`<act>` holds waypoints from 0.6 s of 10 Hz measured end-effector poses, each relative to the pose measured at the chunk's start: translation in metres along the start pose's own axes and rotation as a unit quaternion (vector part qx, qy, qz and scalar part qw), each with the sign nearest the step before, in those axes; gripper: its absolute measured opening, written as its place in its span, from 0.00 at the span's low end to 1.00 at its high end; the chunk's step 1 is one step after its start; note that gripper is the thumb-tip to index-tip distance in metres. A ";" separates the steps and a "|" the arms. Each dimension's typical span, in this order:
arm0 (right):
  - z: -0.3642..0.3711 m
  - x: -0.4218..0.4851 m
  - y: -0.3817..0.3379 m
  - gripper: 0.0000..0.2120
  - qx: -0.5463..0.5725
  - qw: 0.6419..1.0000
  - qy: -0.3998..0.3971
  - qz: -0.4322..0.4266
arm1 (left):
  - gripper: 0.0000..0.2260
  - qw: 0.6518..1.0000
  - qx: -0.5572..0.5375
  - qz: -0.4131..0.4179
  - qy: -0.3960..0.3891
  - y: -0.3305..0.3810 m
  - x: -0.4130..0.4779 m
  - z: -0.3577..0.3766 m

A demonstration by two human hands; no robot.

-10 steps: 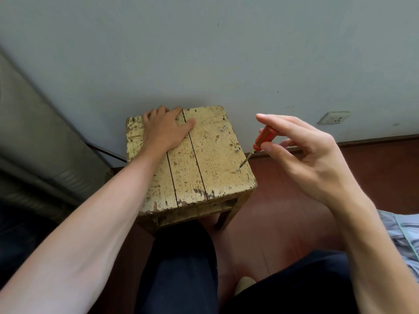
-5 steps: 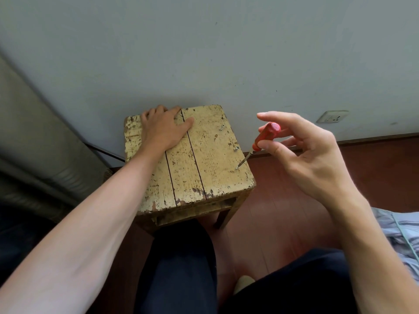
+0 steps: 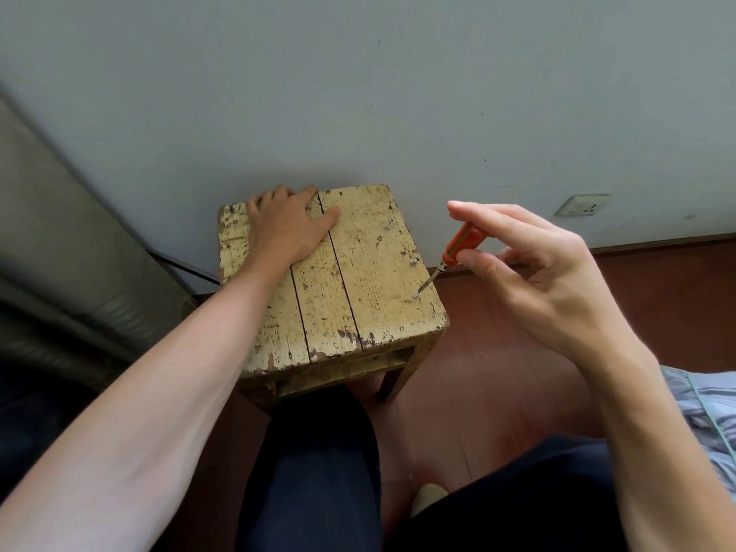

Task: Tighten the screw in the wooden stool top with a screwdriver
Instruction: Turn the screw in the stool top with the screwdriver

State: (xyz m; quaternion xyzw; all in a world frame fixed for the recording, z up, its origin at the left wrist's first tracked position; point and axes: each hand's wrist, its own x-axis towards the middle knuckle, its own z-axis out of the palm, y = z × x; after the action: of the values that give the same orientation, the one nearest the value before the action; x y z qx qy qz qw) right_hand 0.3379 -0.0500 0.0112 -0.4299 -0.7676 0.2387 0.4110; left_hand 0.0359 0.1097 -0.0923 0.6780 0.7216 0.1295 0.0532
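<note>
On the stool (image 3: 378, 268), toward 4 o'clock, screw (image 3: 415, 296) under the tip of tilted screwdriver (image 3: 458, 245), orange handle pinched by right hand (image 3: 549, 280); left hand (image 3: 284, 229) flat, fingers straight, at 11 o'clock.

One stool (image 3: 338, 312), one screwdriver (image 3: 458, 245), three screws (image 3: 415, 261)

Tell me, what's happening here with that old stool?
A person sits in front of a worn wooden stool that stands against a wall. Their left hand lies flat on the far left part of the top, apparently to steady it. Their right hand pinches the orange handle of a small screwdriver, whose tip is set on a screw near the top's right edge. Two other screws stick up farther back along that edge.
</note>
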 end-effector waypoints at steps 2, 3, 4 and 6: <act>0.000 -0.003 0.003 0.26 0.028 0.999 -0.030 0.009 | 0.36 1.000 0.001 0.003 -0.002 0.000 0.000 0.000; 0.000 -0.002 0.004 0.26 0.036 0.999 -0.022 0.010 | 0.36 1.000 -0.002 0.002 -0.004 0.000 0.000 -0.001; 0.002 -0.001 0.004 0.25 0.031 0.999 0.002 0.014 | 0.36 1.000 -0.004 0.001 -0.005 0.000 -0.001 -0.001; 0.004 -0.001 0.003 0.21 -0.009 0.999 0.036 0.008 | 0.36 1.000 -0.003 0.001 -0.001 0.000 -0.001 -0.001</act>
State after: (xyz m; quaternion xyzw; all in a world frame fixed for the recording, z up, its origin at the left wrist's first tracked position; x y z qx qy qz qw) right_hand 0.3367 -0.0490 0.0064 -0.4476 -0.7513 0.2193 0.4325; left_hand 0.0361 0.1088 -0.0913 0.6785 0.7207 0.1308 0.0563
